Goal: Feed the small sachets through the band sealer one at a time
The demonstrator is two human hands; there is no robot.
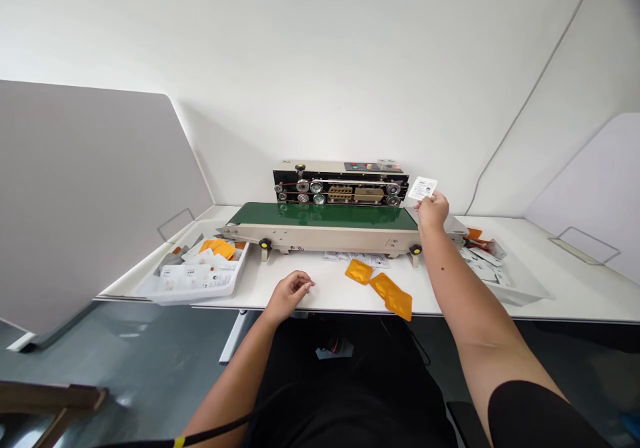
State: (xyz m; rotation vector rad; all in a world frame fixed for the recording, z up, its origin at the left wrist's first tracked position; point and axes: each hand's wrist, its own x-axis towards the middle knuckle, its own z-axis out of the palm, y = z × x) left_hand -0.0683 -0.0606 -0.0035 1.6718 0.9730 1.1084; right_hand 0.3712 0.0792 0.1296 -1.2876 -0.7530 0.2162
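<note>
My right hand [433,211] is closed on the lower edge of a white printed packet [423,188]. It holds the packet up at the right end of a band sealing machine [320,238], beside the sealing head [340,188] with its rollers. My left hand [289,296] rests over the front of the table, fingers loosely curled in, with nothing visible in them. Between the hands lie several orange-gold packets [359,271] on the white tabletop. The green conveyor belt [320,215] bears no packet.
On the left stands a white bin [200,295] with white and orange packets; another bin [520,295] with packets is on the right. Printed sheets or packets [357,259] lie under the machine. Grey panels [95,195] flank the table, and a cable [535,88] runs down the wall.
</note>
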